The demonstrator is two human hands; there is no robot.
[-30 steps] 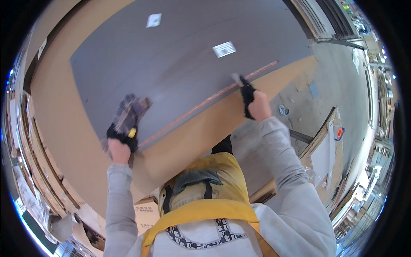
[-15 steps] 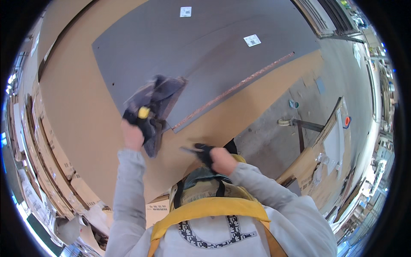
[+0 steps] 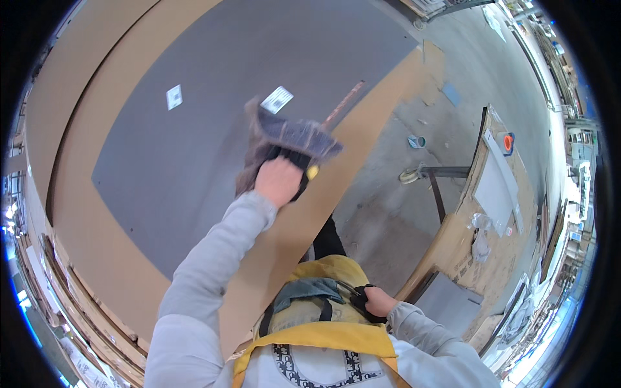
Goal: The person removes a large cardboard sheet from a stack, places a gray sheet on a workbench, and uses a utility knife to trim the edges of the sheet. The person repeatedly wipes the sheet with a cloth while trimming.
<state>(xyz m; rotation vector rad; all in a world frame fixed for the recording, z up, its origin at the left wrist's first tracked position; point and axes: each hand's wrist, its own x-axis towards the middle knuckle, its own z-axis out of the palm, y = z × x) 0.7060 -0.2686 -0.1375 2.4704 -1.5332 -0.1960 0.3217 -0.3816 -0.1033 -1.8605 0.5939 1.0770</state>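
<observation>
My left hand (image 3: 279, 181), in a black glove with bare skin showing at its back, is closed on a bunched dark grey-brown cloth (image 3: 291, 137). The cloth lies against a large grey panel (image 3: 194, 142) near its right edge, over part of a rough reddish-brown strip (image 3: 344, 103). A small yellow patch (image 3: 312, 172) shows beside the fingers. Down at my yellow apron (image 3: 336, 268), my right hand (image 3: 375, 302), also black-gloved, is closed around a thin dark tool (image 3: 347, 284) whose kind I cannot make out.
Brown board (image 3: 259, 265) lies beneath the panel. Two white labels stick to the panel, one a square label (image 3: 174, 97) at left. To the right are a caster wheel (image 3: 409, 175), a tape roll (image 3: 417, 141) on the floor, and a cardboard stack (image 3: 446, 258). Flat cartons (image 3: 84, 310) stand at left.
My left hand has carried the cloth rightward and up along the panel edge. My right hand has drawn back to the apron with the thin tool. The view has swung right.
</observation>
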